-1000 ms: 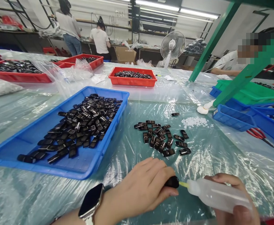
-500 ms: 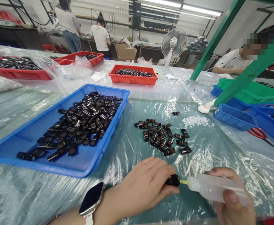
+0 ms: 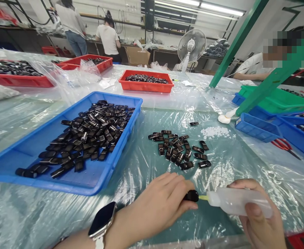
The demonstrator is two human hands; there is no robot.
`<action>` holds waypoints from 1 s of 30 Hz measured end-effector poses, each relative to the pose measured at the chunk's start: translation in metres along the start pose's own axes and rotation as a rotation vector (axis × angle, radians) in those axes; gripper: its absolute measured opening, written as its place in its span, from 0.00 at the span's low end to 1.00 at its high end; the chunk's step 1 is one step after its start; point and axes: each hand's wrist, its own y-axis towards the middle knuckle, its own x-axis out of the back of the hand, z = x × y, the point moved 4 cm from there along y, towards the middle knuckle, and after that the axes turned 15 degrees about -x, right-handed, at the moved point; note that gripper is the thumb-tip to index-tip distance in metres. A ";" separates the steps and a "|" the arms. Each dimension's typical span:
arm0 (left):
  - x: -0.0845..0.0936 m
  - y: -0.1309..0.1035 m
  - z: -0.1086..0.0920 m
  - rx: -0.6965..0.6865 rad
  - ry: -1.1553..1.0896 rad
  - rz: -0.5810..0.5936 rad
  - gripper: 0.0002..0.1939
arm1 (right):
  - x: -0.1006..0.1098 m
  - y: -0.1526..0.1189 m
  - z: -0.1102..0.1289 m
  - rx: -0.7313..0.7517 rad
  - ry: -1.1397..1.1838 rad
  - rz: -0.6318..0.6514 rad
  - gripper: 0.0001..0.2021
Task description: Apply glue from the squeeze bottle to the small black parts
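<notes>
Between the fingers and thumb of my left hand [image 3: 164, 204] is a glossy black car-shaped piece [image 3: 193, 195], its far end partly covered by the fingers. My right hand [image 3: 263, 211] is wrapped round a translucent squeeze bottle [image 3: 241, 201] that lies nearly level. The bottle's thin yellow nozzle [image 3: 203, 197] points left, its tip at the end of the black piece. Beyond my hands, a loose cluster of similar black car-shaped pieces [image 3: 179, 149] lies on the plastic-covered table [image 3: 146, 166]. Small white bits [image 3: 215, 132] are heaped behind them.
A blue tray [image 3: 88, 185] of black pieces stands at the left, with a red tray [image 3: 145, 86] farther back. To the right are a green post [image 3: 239, 45], a small blue bin [image 3: 257, 129] and red-handled pliers [image 3: 284, 145]. Several people work beyond the table.
My view has shifted slightly, so the scene sits a little higher and more to the left. Both hands keep their holds, and the nozzle stays at the black piece.
</notes>
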 end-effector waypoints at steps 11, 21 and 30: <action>-0.001 -0.002 0.000 0.036 -0.043 0.009 0.18 | 0.003 0.011 0.003 0.040 -0.050 0.066 0.24; -0.005 -0.009 0.002 0.194 -0.167 0.037 0.12 | -0.005 -0.005 0.016 0.003 -0.109 -0.113 0.24; -0.005 -0.014 0.007 0.256 -0.285 -0.008 0.18 | -0.012 -0.019 0.032 0.038 -0.173 -0.186 0.21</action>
